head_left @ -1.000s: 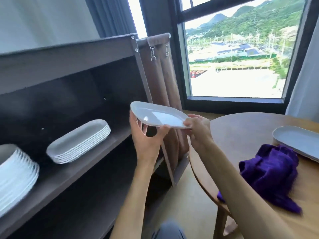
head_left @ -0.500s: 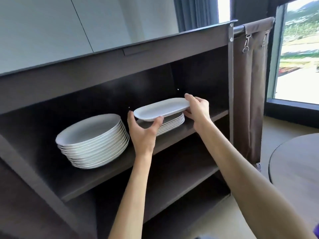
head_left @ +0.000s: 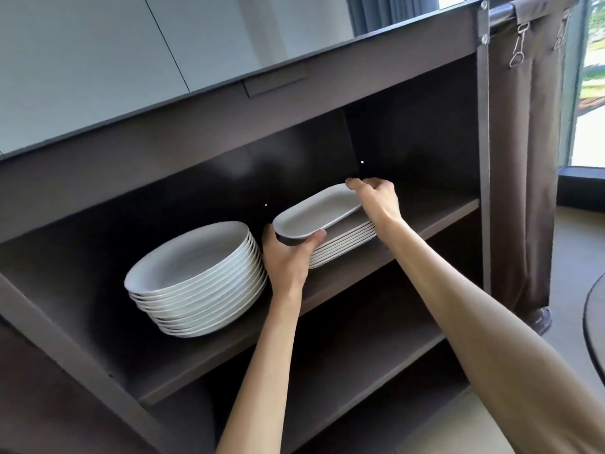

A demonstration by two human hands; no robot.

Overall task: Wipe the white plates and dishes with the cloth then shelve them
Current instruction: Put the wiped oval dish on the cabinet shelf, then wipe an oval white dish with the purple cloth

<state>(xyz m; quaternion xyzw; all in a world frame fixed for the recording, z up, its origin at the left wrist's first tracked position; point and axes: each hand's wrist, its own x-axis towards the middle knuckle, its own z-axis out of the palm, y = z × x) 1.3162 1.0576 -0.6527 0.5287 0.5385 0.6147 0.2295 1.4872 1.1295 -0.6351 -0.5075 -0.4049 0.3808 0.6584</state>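
A white oblong ceramic dish [head_left: 316,211] is sitting tilted over the stack of matching white oblong dishes [head_left: 347,242] on the upper shelf of the dark brown shelving cart [head_left: 451,208], its far end lifted and its near end low; whether it is already touching the stack beneath is not clear. The left hand [head_left: 286,257] is grasping the dish's near end, thumb lying along the front rim and fingers wrapping underneath. The right hand [head_left: 376,199] is pinching the far end, fingertips [head_left: 355,184] curling over the rim from above. Both bare forearms are reaching in from the lower edge of the view.

Just to the left of the left hand, a taller stack of white round plates [head_left: 196,276] is standing on the same shelf, close to the hand's knuckles. A lower shelf [head_left: 360,355] of the cart is lying in shadow beneath. A brown fabric bag [head_left: 520,158] is hanging from metal clips on the cart's right side. Grey cabinet panels [head_left: 131,60] are filling the wall above, and the curved edge of a round table [head_left: 592,322] is showing at the far right, beside a bright window.
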